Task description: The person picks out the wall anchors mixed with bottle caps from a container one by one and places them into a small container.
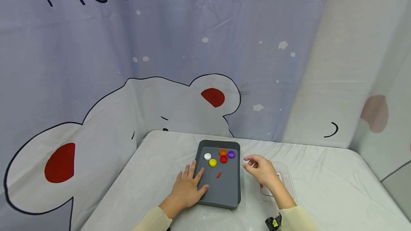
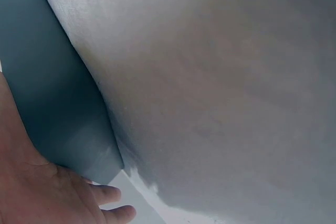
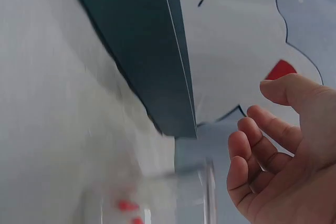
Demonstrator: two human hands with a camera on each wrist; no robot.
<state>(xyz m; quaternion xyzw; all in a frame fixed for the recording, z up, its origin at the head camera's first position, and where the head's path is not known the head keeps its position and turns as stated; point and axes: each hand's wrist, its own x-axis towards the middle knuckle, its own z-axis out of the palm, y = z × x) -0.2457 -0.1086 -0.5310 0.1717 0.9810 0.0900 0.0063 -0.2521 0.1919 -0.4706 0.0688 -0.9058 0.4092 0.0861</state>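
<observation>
A grey tray [image 1: 221,193] lies on the white cloth in front of me. My left hand [image 1: 186,190] rests at its left edge with fingers spread, the thumb reaching over the rim. Inside, toward the far end, sit small round caps: white [image 1: 207,156], yellow [image 1: 213,163], red [image 1: 223,159], orange [image 1: 223,152] and purple [image 1: 231,154]. A short red stick [image 1: 219,175] lies nearer the middle. My right hand [image 3: 283,156] hovers past the tray's right side, fingers loosely bent and thumb apart, holding nothing.
Under and beside the right forearm stands a clear plastic box [image 1: 287,177] with small red pieces [image 3: 127,205] in it. White cloth [image 1: 327,181] covers the table. A printed curtain [image 1: 257,63] hangs behind and along the right side.
</observation>
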